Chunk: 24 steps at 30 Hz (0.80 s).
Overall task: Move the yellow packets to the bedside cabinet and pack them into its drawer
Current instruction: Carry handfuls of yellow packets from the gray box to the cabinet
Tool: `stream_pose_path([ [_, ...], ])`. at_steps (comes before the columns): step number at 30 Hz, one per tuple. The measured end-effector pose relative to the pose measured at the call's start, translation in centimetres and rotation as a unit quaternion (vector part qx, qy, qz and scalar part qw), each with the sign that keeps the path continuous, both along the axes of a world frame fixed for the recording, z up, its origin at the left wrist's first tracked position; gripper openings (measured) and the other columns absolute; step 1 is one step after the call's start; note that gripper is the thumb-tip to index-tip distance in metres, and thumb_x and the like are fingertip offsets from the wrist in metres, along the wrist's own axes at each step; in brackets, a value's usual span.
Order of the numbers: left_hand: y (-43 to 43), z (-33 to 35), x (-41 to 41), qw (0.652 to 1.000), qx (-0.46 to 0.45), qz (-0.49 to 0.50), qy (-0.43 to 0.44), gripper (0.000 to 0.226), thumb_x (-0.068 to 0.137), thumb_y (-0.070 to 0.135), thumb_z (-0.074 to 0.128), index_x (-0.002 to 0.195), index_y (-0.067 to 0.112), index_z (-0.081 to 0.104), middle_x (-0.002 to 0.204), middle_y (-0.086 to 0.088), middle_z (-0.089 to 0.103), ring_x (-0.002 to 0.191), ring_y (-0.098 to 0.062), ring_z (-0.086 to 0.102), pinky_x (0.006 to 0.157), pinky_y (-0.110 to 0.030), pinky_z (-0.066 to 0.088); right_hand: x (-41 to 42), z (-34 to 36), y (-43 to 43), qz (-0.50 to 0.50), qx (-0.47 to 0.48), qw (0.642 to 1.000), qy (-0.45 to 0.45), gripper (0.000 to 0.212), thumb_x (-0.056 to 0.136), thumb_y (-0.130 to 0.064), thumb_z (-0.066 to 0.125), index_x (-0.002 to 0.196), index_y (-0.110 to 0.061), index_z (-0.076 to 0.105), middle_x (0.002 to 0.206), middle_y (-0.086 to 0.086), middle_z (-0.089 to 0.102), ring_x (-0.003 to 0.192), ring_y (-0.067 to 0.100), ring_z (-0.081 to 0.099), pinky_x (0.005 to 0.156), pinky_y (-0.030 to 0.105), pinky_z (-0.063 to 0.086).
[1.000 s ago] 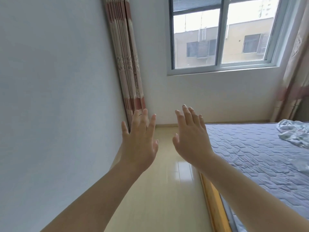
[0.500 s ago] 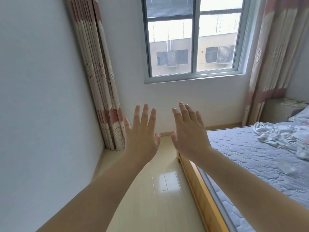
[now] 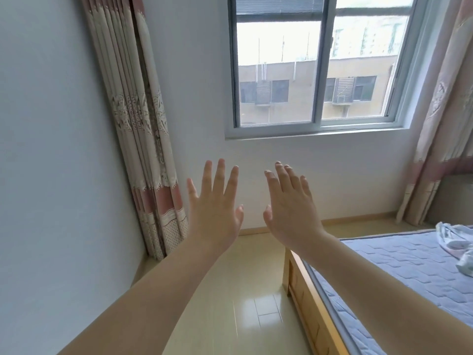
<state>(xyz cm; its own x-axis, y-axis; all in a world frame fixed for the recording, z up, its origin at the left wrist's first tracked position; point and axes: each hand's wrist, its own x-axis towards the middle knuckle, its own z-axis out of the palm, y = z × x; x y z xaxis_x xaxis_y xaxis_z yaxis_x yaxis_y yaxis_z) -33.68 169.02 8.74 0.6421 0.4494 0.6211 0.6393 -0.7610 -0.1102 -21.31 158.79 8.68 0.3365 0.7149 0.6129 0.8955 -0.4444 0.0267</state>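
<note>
My left hand (image 3: 215,203) and my right hand (image 3: 289,206) are stretched out in front of me, side by side, backs toward me. Both have their fingers spread and hold nothing. No yellow packets are in view. A grey piece of furniture (image 3: 453,198), perhaps the bedside cabinet, shows partly at the far right edge behind the curtain; I cannot tell for certain what it is.
A bed (image 3: 399,272) with a blue quilted mattress and wooden frame fills the lower right, with crumpled cloth (image 3: 455,239) on it. A light floor strip (image 3: 230,303) runs between bed and left wall. Curtains (image 3: 143,139) hang beside the window (image 3: 317,73).
The view has tilted upward, showing more window and less bed. My hands stay raised and spread, slightly farther apart than before.
</note>
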Motion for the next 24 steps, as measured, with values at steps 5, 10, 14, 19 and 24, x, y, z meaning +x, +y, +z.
stream_pose_path([
  [5, 14.8, -1.4, 5.1, 1.000, -0.013, -0.012, 0.004, 0.079, 0.093, 0.044, 0.047, 0.154, 0.021, 0.001, 0.161, -0.009, -0.004, 0.147, -0.031, -0.008, 0.113, -0.062, 0.004, 4.8, -0.8, 14.1, -0.018, 0.019, 0.999, -0.026, 0.073, 0.080, -0.025, 0.067, 0.143, -0.008, 0.036, 0.153, 0.017, 0.029, 0.142, 0.034, 0.026, 0.114, 0.050, 0.021],
  [10, 27.7, -0.7, 13.3, 0.996, -0.001, -0.092, 0.012, 0.082, 0.083, 0.043, 0.062, 0.151, 0.017, 0.023, 0.158, -0.013, 0.021, 0.146, -0.035, 0.016, 0.108, -0.064, 0.021, 10.8, -0.1, 25.9, -0.079, 0.025, 0.996, -0.013, 0.074, 0.079, -0.027, 0.069, 0.143, -0.008, 0.037, 0.152, 0.017, 0.030, 0.142, 0.034, 0.026, 0.114, 0.049, 0.021],
  [14, 35.0, 0.2, 20.9, 0.989, -0.015, -0.143, 0.030, 0.080, 0.090, 0.045, 0.051, 0.154, 0.019, 0.010, 0.161, -0.011, 0.007, 0.148, -0.033, 0.003, 0.112, -0.062, 0.010, 16.7, 0.2, 32.0, -0.136, 0.009, 0.991, -0.010, 0.076, 0.074, -0.027, 0.073, 0.140, -0.006, 0.041, 0.148, 0.018, 0.036, 0.139, 0.036, 0.032, 0.111, 0.052, 0.028],
  [19, 40.8, -1.4, 32.0, 0.977, -0.059, -0.203, 0.036, 0.077, 0.097, 0.046, 0.037, 0.152, 0.023, -0.012, 0.159, -0.006, -0.017, 0.145, -0.028, -0.020, 0.112, -0.058, -0.008, 26.3, -0.8, 37.0, -0.198, 0.009, 0.980, -0.036, 0.072, 0.067, -0.019, 0.073, 0.133, -0.003, 0.048, 0.139, 0.022, 0.045, 0.129, 0.040, 0.044, 0.103, 0.056, 0.037],
  [24, 46.0, -2.6, 45.2, 0.969, -0.092, -0.224, 0.057, 0.077, 0.098, 0.045, 0.035, 0.150, 0.024, -0.018, 0.157, -0.003, -0.025, 0.143, -0.026, -0.027, 0.108, -0.052, -0.018, 39.3, -2.5, 42.3, -0.231, 0.002, 0.972, -0.040, 0.073, 0.065, -0.017, 0.073, 0.132, -0.003, 0.048, 0.138, 0.022, 0.046, 0.128, 0.040, 0.044, 0.103, 0.056, 0.038],
])
